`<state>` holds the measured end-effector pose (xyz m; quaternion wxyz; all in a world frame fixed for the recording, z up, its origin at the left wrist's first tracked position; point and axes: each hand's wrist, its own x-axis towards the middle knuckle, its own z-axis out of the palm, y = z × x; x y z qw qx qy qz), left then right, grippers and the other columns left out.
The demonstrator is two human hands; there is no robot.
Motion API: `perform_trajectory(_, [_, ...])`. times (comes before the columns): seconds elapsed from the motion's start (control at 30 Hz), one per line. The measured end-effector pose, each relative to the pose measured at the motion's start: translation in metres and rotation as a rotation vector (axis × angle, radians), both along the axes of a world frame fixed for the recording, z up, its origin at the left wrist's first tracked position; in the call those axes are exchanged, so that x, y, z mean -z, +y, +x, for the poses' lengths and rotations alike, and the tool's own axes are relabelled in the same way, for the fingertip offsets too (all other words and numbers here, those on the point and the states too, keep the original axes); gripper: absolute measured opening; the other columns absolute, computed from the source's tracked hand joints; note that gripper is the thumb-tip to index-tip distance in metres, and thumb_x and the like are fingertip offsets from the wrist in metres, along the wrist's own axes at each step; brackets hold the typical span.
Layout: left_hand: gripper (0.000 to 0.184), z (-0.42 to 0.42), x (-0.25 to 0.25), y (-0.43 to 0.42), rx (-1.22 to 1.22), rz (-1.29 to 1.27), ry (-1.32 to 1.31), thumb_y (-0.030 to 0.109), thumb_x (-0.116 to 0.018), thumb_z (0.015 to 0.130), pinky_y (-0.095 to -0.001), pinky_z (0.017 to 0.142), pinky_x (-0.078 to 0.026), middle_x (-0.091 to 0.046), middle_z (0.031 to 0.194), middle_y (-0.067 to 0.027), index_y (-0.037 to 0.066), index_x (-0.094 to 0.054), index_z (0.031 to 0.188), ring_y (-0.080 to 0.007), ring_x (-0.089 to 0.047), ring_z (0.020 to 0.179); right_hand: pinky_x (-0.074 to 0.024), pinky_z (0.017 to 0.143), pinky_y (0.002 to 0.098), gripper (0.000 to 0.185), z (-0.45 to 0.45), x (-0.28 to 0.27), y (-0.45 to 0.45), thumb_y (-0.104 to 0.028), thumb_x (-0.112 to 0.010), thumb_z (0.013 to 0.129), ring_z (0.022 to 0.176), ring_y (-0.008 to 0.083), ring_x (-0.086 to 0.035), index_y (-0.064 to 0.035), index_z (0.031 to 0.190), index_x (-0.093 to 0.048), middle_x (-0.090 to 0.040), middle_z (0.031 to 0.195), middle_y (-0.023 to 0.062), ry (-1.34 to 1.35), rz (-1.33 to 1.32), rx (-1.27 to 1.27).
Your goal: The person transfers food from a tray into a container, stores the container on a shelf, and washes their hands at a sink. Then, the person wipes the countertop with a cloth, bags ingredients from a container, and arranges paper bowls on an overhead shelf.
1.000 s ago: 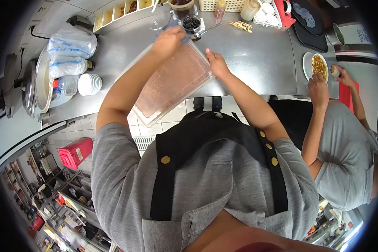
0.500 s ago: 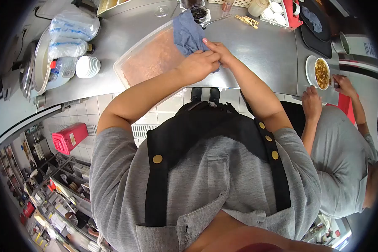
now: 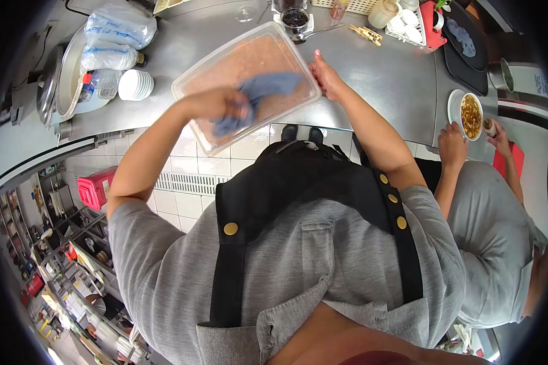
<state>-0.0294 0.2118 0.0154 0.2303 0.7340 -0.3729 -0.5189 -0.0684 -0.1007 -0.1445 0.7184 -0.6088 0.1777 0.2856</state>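
A blue cloth (image 3: 275,84) lies across the lid of a clear plastic container (image 3: 249,56) with orange-brown contents. My left hand (image 3: 222,103), blurred by motion, is closed on the cloth and presses it on the lid near the front left. With its thumb pointing up, my right hand (image 3: 327,78) grips the container's right edge. The container sits tilted on the steel counter, its near left corner jutting past the front edge.
Stacked white cups (image 3: 136,85), bottles (image 3: 106,84) and bagged goods (image 3: 120,27) stand left. Behind are a dark-filled jar (image 3: 295,20), a spoon (image 3: 319,31) and clothespins (image 3: 366,34). At right, a co-worker's hands (image 3: 452,146) are by a bowl of food (image 3: 470,114).
The cloth and my left hand have moved left and nearer over the lid. My right hand has gone from the cloth to the container's right edge. The container has shifted and turned.
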Motion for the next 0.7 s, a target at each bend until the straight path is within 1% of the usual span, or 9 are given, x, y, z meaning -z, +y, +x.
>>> perform_trajectory(0.13, [0.043,0.007,0.018,-0.059,-0.893,-0.322,-0.182,0.033,-0.059,0.098,-0.0384,0.1,-0.044,-0.064,0.119,-0.0128,0.008,-0.055,0.133,-0.0239,-0.06,0.109,-0.0339,0.049,0.0273,0.081,-0.001,0.0,0.006,-0.08,-0.021,0.092,0.053,0.011,-0.043,-0.0107,0.083,-0.063,-0.05,0.062,-0.002,-0.056,-0.074,0.015])
perform_trajectory(0.2, [0.047,-0.024,0.046,-0.094,-0.558,-0.43,-0.577,0.034,-0.055,0.098,-0.042,0.106,-0.039,-0.056,0.135,-0.0108,0.015,-0.051,0.141,-0.0259,-0.052,0.124,-0.0483,0.075,0.0307,0.089,-0.008,-0.009,0.014,-0.078,-0.022,0.092,0.082,0.018,-0.061,-0.003,0.108,-0.066,-0.066,0.091,0.0089,-0.02,0.027,0.262])
perform_trajectory(0.27, [0.05,-0.063,0.087,-0.106,-0.147,-0.315,-1.171,0.03,-0.055,0.097,-0.0437,0.106,-0.037,-0.047,0.145,-0.0053,0.023,-0.046,0.146,-0.0266,-0.043,0.131,-0.0435,0.087,0.0317,0.09,-0.012,-0.023,0.016,-0.078,-0.023,0.092,0.098,0.0202,-0.057,-0.0003,0.118,-0.06,-0.063,0.106,0.0121,0.006,0.046,0.273])
perform_trajectory(0.33, [0.05,-0.054,0.08,-0.114,-0.246,-0.263,-1.156,0.027,-0.057,0.095,-0.0426,0.104,-0.039,-0.049,0.142,-0.0034,0.024,-0.048,0.144,-0.0263,-0.045,0.127,-0.0339,0.111,0.0337,0.098,-0.015,-0.036,0.021,-0.078,-0.024,0.092,0.129,0.0245,-0.049,0.0049,0.136,-0.048,-0.056,0.135,0.0187,0.076,0.095,0.331])
perform_trajectory(0.37, [0.05,-0.049,0.077,-0.114,-0.329,-0.216,-1.129,0.025,-0.058,0.093,-0.0415,0.102,-0.04,-0.051,0.14,-0.0016,0.025,-0.051,0.143,-0.0259,-0.048,0.123,-0.0448,0.093,0.0326,0.095,-0.015,-0.036,0.03,-0.08,-0.022,0.091,0.106,0.0208,-0.06,0.0023,0.118,-0.062,-0.065,0.112,0.0144,-0.041,-0.02,0.406])
perform_trajectory(0.4, [0.05,-0.034,0.078,-0.115,-0.343,-0.196,-1.136,0.025,-0.058,0.093,-0.0415,0.102,-0.04,-0.051,0.14,-0.0016,0.025,-0.051,0.143,-0.0259,-0.048,0.123,-0.0448,0.093,0.0326,0.095,-0.011,-0.02,0.028,-0.08,-0.022,0.091,0.106,0.0208,-0.06,0.0023,0.118,-0.062,-0.065,0.112,0.0144,-0.043,-0.01,0.384])
perform_trajectory(0.47, [0.049,0.018,0.089,-0.117,-0.555,-0.149,-1.308,0.024,-0.06,0.09,-0.0415,0.097,-0.042,-0.053,0.137,-0.0006,0.026,-0.055,0.139,-0.025,-0.05,0.115,-0.0418,0.064,0.0286,0.069,-0.004,0.03,0.011,-0.07,-0.042,0.095,0.069,0.0132,-0.054,-0.0061,0.081,-0.065,-0.06,0.076,0.0028,-0.062,0.042,0.29])
perform_trajectory(0.57, [0.046,0.049,0.094,-0.111,-0.659,-0.245,-1.295,0.021,-0.064,0.087,-0.0411,0.094,-0.045,-0.057,0.13,0.0003,0.026,-0.061,0.133,-0.0255,-0.052,0.108,-0.0262,0.051,0.0267,0.053,-0.007,-0.015,0.029,-0.051,-0.065,0.092,0.053,0.0074,-0.032,-0.0145,0.058,-0.048,-0.041,0.057,-0.0069,-0.239,-0.34,0.14])
perform_trajectory(0.7, [0.042,0.05,0.097,-0.054,-0.691,-0.307,-1.219,0.014,-0.068,0.083,-0.0392,0.091,-0.047,-0.061,0.123,-0.0001,0.024,-0.067,0.124,-0.0271,-0.054,0.103,-0.0243,0.05,0.0256,0.048,-0.008,-0.017,0.031,-0.037,-0.078,0.085,0.053,0.0054,-0.029,-0.0166,0.057,-0.044,-0.04,0.056,-0.0088,-0.202,-0.227,0.233])
